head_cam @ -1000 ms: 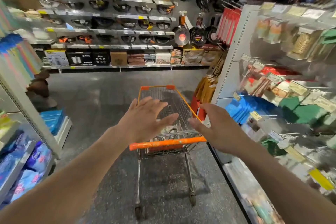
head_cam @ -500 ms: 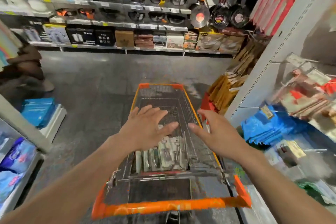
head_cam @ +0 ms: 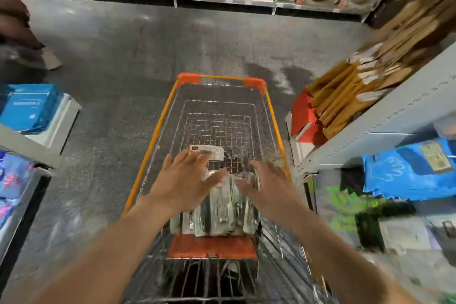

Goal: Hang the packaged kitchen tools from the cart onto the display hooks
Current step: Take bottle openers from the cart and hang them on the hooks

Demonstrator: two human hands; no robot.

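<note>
While one cart (head_cam: 188,79) holds packaged tools (head_cam: 222,212), count unclear, left hand (head_cam: 187,181) spread, right hand (head_cam: 270,186) spread above them

Bare forearms (head_cam: 103,249) w/ bare left hand (head_cam: 187,181), right hand (head_cam: 269,186).

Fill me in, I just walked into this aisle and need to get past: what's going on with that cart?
A person stands over an orange-rimmed wire shopping cart, both bare hands spread open. The left hand and right hand reach over a stack of clear-packaged metal kitchen tools lying at the near end of the basket. Neither hand grips a package yet, so nothing is on its way to the hooks.
</note>
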